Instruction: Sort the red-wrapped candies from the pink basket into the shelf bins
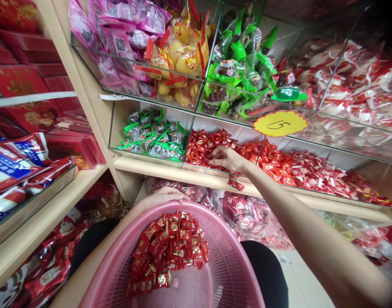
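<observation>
A pink plastic basket (pixel 228 273) rests on my lap and holds a heap of red-wrapped candies (pixel 168 252). My left hand (pixel 162 195) grips the basket's far rim, fingers curled over it. My right hand (pixel 226 158) reaches into a glass-fronted bin of the same red candies (pixel 279 160), fingers bent down among them. What lies inside the fingers is hidden. A few red candies (pixel 236 184) sit on the wooden shelf edge just below that hand.
Left of the red bin is a bin of green-wrapped sweets (pixel 154 134). Upper bins hold pink packets (pixel 119 34), yellow sweets (pixel 183 55) and green ones (pixel 241 64). A yellow price tag (pixel 280 123) sticks on the glass. Red boxes (pixel 29 90) fill the left shelves.
</observation>
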Tool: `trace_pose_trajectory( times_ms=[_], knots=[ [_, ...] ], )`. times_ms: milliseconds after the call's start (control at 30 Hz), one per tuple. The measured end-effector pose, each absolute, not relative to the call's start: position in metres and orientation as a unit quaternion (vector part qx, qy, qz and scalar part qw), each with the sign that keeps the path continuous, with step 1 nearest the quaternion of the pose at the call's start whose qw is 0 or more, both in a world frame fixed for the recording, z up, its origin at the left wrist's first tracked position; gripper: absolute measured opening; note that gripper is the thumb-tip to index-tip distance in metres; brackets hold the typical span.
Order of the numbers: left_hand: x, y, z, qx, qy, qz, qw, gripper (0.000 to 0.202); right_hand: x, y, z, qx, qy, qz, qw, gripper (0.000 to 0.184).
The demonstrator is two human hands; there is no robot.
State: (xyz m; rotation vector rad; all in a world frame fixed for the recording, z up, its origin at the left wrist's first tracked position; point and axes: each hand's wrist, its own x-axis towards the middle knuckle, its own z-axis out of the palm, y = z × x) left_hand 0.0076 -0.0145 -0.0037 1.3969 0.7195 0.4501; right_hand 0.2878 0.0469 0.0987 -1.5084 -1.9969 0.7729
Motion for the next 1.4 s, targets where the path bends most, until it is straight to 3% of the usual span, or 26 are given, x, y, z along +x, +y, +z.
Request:
trace_pose_trajectory(
  times_ms=[100, 300, 533, 733, 900, 1000, 1133, 1400],
  knots=[
    [0.008, -0.014, -0.004, 0.627, 0.320, 0.201, 0.681, 0.030, 0.293, 0.047, 0.095, -0.545, -0.740, 0.306, 0.246, 0.032],
    [0.007, -0.010, -0.008, 0.635, 0.331, 0.191, 0.672, 0.027, 0.293, 0.045, 0.095, -0.547, -0.763, 0.237, 0.251, 0.031],
    [0.007, -0.007, -0.006, 0.652, 0.337, 0.180, 0.655, 0.031, 0.272, -0.018, 0.122, -0.475, -0.806, -0.058, 0.347, 0.035],
    [0.008, -0.005, -0.009, 0.638, 0.324, 0.189, 0.673, 0.034, 0.246, -0.075, 0.116, -0.467, -0.786, -0.078, 0.397, 0.032],
    [0.008, -0.006, -0.011, 0.625, 0.309, 0.189, 0.692, 0.033, 0.236, -0.092, 0.110, -0.481, -0.722, 0.084, 0.491, 0.036],
    [0.009, -0.005, -0.012, 0.613, 0.315, 0.194, 0.699, 0.032, 0.233, -0.092, 0.100, -0.427, -0.592, 0.348, 0.588, 0.040],
    [0.010, -0.003, -0.013, 0.618, 0.312, 0.188, 0.697, 0.032, 0.237, -0.091, 0.077, -0.284, -0.399, 0.652, 0.579, 0.034],
    [0.009, -0.005, -0.007, 0.622, 0.328, 0.174, 0.689, 0.034, 0.239, -0.104, 0.057, -0.193, -0.315, 0.756, 0.540, 0.042]
  ],
)
